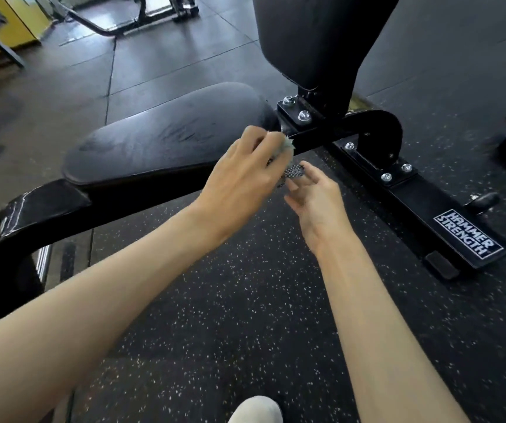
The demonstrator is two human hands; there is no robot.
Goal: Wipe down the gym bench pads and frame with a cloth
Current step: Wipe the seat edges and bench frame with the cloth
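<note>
The cloth (288, 144), gripped by the left hand (245, 175), lies against the frame (334, 131) marked "HAMMER STRENGTH", beside the seat pad (169, 141), whose length runs lower left to upper right. The right hand (315, 196) meets a dotted strip (291, 173); its grip is unclear.

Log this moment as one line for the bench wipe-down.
left hand: grips cloth at frame bar by seat pad | right hand: just below cloth, grip unclear
</note>
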